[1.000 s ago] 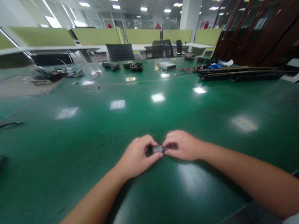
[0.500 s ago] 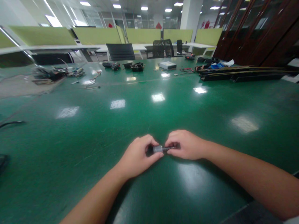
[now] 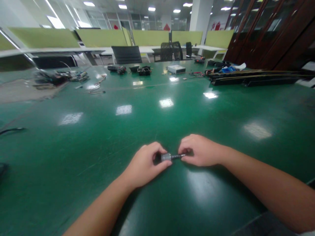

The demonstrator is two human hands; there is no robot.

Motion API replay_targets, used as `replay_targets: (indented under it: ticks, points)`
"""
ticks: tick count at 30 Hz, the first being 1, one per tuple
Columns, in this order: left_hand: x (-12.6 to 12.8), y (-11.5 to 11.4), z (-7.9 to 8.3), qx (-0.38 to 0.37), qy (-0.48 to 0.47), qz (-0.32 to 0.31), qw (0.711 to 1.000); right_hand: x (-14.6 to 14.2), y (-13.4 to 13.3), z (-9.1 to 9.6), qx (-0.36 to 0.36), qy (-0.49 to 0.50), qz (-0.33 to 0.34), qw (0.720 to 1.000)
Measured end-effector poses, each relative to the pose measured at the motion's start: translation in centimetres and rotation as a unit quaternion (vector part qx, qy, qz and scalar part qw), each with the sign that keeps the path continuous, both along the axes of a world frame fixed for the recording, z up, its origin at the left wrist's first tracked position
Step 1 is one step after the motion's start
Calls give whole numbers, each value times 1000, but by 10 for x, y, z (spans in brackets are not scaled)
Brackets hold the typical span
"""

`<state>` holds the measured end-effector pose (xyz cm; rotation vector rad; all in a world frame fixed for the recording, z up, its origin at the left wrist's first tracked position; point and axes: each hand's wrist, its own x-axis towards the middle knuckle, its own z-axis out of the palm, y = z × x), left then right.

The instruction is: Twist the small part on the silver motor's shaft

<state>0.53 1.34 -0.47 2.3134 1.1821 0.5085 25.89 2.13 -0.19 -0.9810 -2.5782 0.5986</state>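
Note:
My left hand [image 3: 144, 165] rests low over the green table, thumb and index finger closed around a small grey cylinder [image 3: 166, 157]. From the cylinder's right end a thin dark rod [image 3: 176, 156] sticks out, lying nearly level. My right hand [image 3: 201, 151] pinches the rod at its far end, with fingertips curled. A stretch of rod shows bare between the two hands. What kind of part this is, and whether rod and cylinder are one piece, I cannot tell.
The shiny green table [image 3: 157, 127] fills the foreground. Toward its far edge are tangled parts [image 3: 61, 78], a cable [image 3: 97, 91], black parts [image 3: 144, 70], a white box [image 3: 176, 68] and long dark strips [image 3: 253, 78]. A black cable end [image 3: 12, 130] lies at left.
My right hand has slid a little to the right along the rod, away from the cylinder, so more of the rod shows. My left hand has stayed in place.

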Motion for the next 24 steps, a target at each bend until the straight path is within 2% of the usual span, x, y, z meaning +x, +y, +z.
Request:
replay_targets:
  ticks: [15, 24]
  points:
    - [0, -2, -2, -2, -7, -2, 1000, 25, 9, 5, -73, -28, -17, 997]
    - [-1, -3, 0, 4, -5, -1, 1000, 21, 8, 7, -96, -14, -7, 995]
